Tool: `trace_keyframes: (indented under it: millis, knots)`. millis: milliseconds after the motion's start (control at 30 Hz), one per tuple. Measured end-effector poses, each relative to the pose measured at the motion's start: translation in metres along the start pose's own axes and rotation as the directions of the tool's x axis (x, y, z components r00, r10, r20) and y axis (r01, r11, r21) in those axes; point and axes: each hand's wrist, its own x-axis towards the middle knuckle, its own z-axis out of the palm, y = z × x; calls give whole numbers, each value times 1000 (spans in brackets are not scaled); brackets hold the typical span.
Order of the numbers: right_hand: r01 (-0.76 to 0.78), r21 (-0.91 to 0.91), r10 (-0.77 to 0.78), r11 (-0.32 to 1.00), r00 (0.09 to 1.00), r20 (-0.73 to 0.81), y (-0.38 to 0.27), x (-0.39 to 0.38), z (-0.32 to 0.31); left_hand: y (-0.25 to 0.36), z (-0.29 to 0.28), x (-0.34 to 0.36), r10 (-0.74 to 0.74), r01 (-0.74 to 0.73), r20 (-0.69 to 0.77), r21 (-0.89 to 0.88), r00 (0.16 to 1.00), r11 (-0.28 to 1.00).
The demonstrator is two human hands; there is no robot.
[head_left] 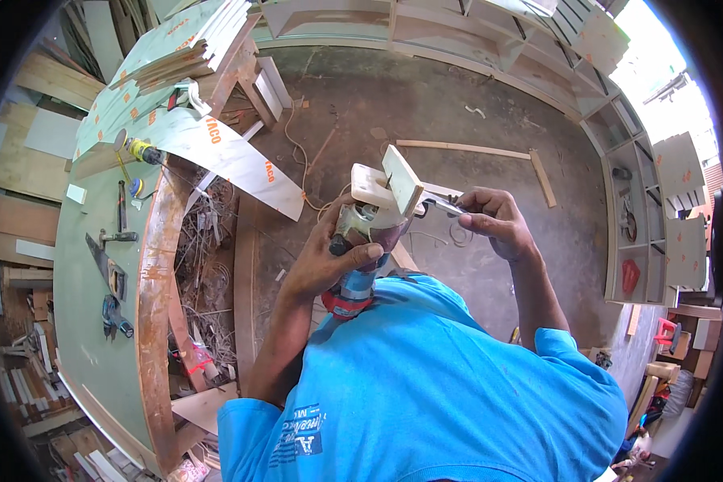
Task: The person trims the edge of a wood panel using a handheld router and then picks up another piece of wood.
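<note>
My left hand [325, 261] is wrapped round a trim router [360, 283] with a blue body and a red end cap. Its red end rests close to my blue shirt, and its base points away from me. A pale base plate [369, 186] sits on the router's far end, with a flat whitish board piece [402, 178] standing up across it. With thumb and fingers closed, my right hand [496, 222] pinches a slim metal tool [443, 206] whose tip reaches the side of the base. The exact kind of that tool is unclear.
On the left, a green-topped workbench [88, 301] holds a hammer [119, 236], a handsaw [104, 265], a drill [143, 151] and stacked boards. Wood strips [466, 148] and a cord [301, 153] lie on the floor. Open shelving [450, 48] lines the back and right.
</note>
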Motion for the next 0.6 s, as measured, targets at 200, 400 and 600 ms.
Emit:
trace_keyframes:
  millis: [200,400,600]
  knots:
    - [1,-18,-1,1000,1000,3,0,1,-7,18,16,1,5,-3,14,-153,1000,988]
    - [-5,-22,5,1000,1000,-4,0,3,-15,14,18,8,18,-11,44,-164,999,986]
    - [-13,5,13,1000,1000,-14,-1,4,-19,15,18,13,-37,46,63,-153,997,987]
